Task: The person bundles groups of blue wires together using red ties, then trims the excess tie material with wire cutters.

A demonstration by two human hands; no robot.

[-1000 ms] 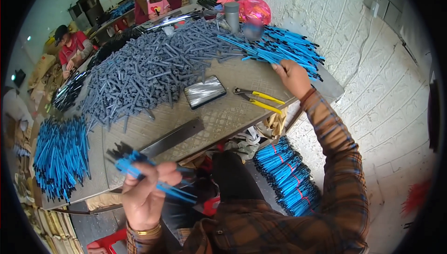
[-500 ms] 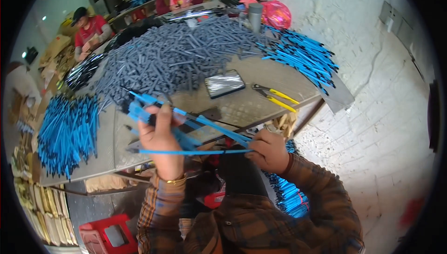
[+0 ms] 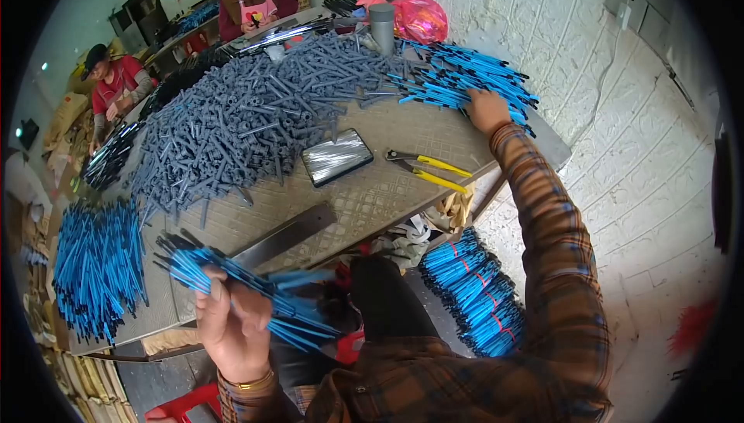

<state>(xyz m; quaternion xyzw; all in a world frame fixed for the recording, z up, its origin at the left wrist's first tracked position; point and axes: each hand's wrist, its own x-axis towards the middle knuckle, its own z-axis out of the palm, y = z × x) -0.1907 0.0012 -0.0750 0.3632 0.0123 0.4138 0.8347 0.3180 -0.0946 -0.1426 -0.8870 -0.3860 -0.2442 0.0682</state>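
Observation:
My left hand [image 3: 231, 328] grips a bundle of thin blue sticks with black tips [image 3: 256, 287], held low over the near edge of the worktable [image 3: 372, 198]. My right arm stretches far across the table, and my right hand [image 3: 487, 110] rests on a loose pile of the same blue sticks [image 3: 457, 82] at the far right. Whether its fingers have closed on any of them is unclear. Between the hands lies a large heap of grey tubes [image 3: 256, 120].
Yellow-handled pliers [image 3: 428, 169] and a shiny flat packet [image 3: 336, 156] lie mid-table beside a dark metal bar [image 3: 285, 235]. More blue sticks are heaped at the left [image 3: 97, 264] and bundled on the floor [image 3: 474, 293]. Two people work at the far benches. A white brick wall stands right.
My right hand has left the bundle and reached out to the far blue pile. My left hand has dropped lower with the bundle.

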